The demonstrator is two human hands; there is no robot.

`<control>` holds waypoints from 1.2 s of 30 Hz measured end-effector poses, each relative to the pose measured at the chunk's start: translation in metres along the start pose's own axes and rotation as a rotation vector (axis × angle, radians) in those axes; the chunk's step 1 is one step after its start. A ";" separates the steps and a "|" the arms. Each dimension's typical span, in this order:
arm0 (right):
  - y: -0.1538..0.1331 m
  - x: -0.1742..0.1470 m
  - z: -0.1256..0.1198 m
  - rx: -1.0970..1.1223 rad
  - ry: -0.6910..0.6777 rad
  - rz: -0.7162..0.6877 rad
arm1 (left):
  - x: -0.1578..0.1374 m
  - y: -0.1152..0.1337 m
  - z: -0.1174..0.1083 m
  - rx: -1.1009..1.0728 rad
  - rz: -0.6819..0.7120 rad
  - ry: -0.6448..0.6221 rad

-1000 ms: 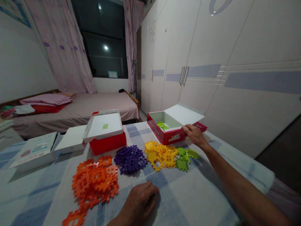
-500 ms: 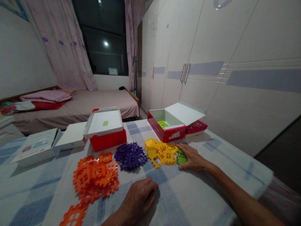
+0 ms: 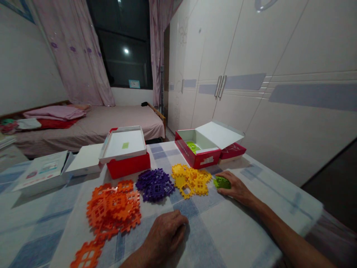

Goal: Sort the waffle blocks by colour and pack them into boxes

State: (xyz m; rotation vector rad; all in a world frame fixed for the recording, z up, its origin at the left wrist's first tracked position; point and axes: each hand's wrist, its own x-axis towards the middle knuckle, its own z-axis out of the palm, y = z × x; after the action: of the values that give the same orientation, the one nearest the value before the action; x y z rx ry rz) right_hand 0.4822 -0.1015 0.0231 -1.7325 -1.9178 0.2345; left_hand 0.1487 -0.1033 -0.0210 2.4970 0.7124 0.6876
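My right hand (image 3: 233,187) grips a small bunch of green notched plastic building pieces (image 3: 222,182), thumb on the near side and fingers beyond. Just left of it lies a heap of yellow pieces (image 3: 192,179), and past that a purple heap (image 3: 155,184). A larger orange heap (image 3: 114,208) spreads at the left, with a single orange window piece (image 3: 87,255) trailing toward me. My left hand (image 3: 166,231) rests on the cloth with its fingers curled in; whatever may be under them is hidden.
Behind the heaps stands an open red box (image 3: 205,159) with green pieces (image 3: 193,147) inside. A red box with a white tray (image 3: 128,165) and white boxes (image 3: 41,175) sit at the left. A checked cloth (image 3: 212,227) covers the table; a bed and wardrobe stand beyond.
My right hand has closed around the green pieces and shifted them slightly right, away from the yellow heap. My left hand has stayed in place.
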 end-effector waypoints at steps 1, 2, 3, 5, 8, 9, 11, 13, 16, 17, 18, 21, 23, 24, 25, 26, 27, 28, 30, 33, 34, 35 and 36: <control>0.000 -0.002 0.001 0.014 0.022 -0.012 | 0.000 0.001 -0.001 -0.003 -0.001 0.003; 0.000 -0.003 0.001 0.027 0.041 -0.025 | 0.000 0.002 -0.001 -0.008 -0.003 0.006; 0.000 -0.005 0.002 0.040 0.056 -0.041 | 0.000 0.003 -0.002 -0.014 -0.007 0.007; 0.001 -0.007 0.004 0.061 0.082 -0.070 | 0.000 0.004 -0.002 -0.017 -0.012 0.009; 0.006 -0.007 0.008 0.063 0.160 -0.070 | 0.000 0.005 -0.003 -0.004 -0.003 0.012; 0.008 -0.006 0.008 0.054 0.203 -0.056 | 0.001 0.005 -0.003 -0.002 0.002 0.016; 0.011 -0.002 0.007 0.038 0.296 -0.014 | 0.001 0.005 -0.003 0.000 0.016 0.022; 0.013 0.006 0.000 0.032 0.381 0.020 | 0.001 0.004 -0.004 0.008 0.025 0.025; 0.005 0.031 -0.020 0.059 0.499 0.045 | 0.001 0.003 -0.002 0.021 0.018 0.020; 0.000 0.043 -0.027 0.086 0.544 0.054 | 0.001 0.003 -0.002 0.019 0.010 0.018; -0.006 0.058 -0.035 0.124 0.588 0.065 | 0.001 0.003 -0.001 0.016 0.003 0.016; -0.025 0.115 -0.048 0.273 0.688 0.097 | 0.000 0.003 -0.001 0.012 -0.011 0.016; -0.033 0.155 -0.048 0.370 0.673 0.179 | 0.000 0.003 -0.002 0.016 0.004 0.022; -0.036 0.172 -0.046 0.384 0.648 0.200 | 0.000 0.003 -0.002 0.020 0.018 0.024; -0.037 0.186 -0.042 0.390 0.625 0.223 | 0.000 0.002 -0.003 0.025 0.034 0.026; -0.038 0.197 -0.039 0.381 0.607 0.242 | 0.000 0.002 -0.003 0.028 0.047 0.027; -0.038 0.203 -0.035 0.361 0.596 0.257 | 0.000 0.001 -0.003 0.032 0.053 0.030; -0.037 0.204 -0.031 0.337 0.594 0.273 | 0.000 0.001 -0.002 0.035 0.054 0.033; -0.033 0.193 -0.026 0.276 0.608 0.294 | 0.000 0.000 -0.001 0.035 0.048 0.041; -0.025 0.150 -0.022 0.181 0.609 0.285 | 0.000 0.001 0.001 0.029 0.036 0.040; -0.022 0.132 -0.020 0.158 0.588 0.278 | 0.000 0.001 0.000 0.026 0.029 0.038; -0.018 0.113 -0.018 0.138 0.541 0.266 | 0.000 0.002 0.000 0.023 0.021 0.034; -0.014 0.095 -0.016 0.118 0.466 0.248 | 0.000 0.003 -0.001 0.019 0.014 0.028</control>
State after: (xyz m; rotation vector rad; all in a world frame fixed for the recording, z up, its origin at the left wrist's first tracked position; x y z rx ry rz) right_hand 0.4748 -0.0157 0.0690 -1.7572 -1.3342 0.0255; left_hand 0.1496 -0.1051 -0.0187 2.5158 0.7158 0.7260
